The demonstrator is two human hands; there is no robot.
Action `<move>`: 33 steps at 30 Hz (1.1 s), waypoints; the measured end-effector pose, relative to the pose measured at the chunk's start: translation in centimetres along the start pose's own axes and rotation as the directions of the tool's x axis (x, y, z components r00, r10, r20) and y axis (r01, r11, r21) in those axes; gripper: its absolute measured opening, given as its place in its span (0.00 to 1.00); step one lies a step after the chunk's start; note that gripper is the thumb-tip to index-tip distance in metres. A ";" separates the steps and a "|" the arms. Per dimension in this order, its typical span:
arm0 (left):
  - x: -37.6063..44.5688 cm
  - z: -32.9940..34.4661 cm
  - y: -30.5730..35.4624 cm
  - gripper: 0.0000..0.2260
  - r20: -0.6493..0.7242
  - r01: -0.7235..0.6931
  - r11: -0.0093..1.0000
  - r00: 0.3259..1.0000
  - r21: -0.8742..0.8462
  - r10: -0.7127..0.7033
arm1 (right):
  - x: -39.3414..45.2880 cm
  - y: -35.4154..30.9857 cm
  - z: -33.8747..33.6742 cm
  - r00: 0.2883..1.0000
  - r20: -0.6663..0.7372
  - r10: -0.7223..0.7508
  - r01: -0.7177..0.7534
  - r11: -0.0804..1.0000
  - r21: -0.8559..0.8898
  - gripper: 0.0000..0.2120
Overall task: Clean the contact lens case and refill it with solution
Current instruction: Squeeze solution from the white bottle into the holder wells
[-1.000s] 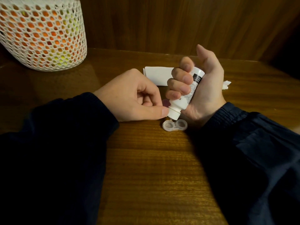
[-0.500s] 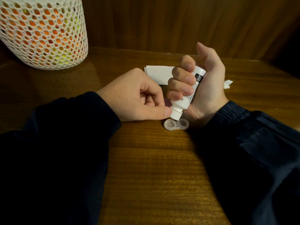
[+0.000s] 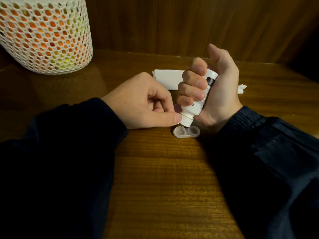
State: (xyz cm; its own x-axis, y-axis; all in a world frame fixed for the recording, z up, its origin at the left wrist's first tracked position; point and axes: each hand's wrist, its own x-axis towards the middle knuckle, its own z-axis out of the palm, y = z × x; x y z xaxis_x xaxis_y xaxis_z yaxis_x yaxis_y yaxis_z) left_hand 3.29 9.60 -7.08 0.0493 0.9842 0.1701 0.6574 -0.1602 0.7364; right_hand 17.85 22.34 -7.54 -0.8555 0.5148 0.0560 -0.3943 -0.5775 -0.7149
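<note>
Solution bottle (image 3: 198,99) nozzle lowered closer onto the lens case (image 3: 186,132) left well, view shifted slightly.

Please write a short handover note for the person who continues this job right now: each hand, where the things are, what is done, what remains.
Right hand: grips the solution bottle upside down, nozzle just above the left well of the open lens case.
Left hand: fingers curled, thumb tip beside the bottle's neck; whether it holds anything cannot be seen.
Case lies on the table, both wells uncapped. White tissue lies behind the hands.
Done: case opened, bottle positioned.
Left: fill both wells (level unclear), cap them.
</note>
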 end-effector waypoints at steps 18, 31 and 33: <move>0.0 0.0 0.0 0.05 0.003 -0.001 1.000 1.000 0.007 0.001 | 0.1 0.0 -0.1 1.000 0.009 -0.018 0.018 1.000 -0.021 0.28; 0.0 0.1 0.2 0.07 -0.008 -0.007 1.000 1.000 -0.005 0.007 | 0.0 -0.1 0.1 1.000 -0.003 -0.027 0.027 0.999 -0.022 0.27; 0.0 0.1 0.2 0.07 -0.008 -0.006 1.000 1.000 -0.007 0.006 | 0.0 -0.1 0.1 1.000 -0.003 -0.029 0.029 0.999 -0.019 0.28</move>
State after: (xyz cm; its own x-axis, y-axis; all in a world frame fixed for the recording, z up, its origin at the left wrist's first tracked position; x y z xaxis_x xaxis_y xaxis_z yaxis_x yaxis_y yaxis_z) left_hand 3.50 9.53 -6.97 0.0471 0.9826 0.1796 0.6518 -0.1665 0.7399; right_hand 17.85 22.32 -7.38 -0.8426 0.5334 0.0741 -0.4121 -0.5500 -0.7264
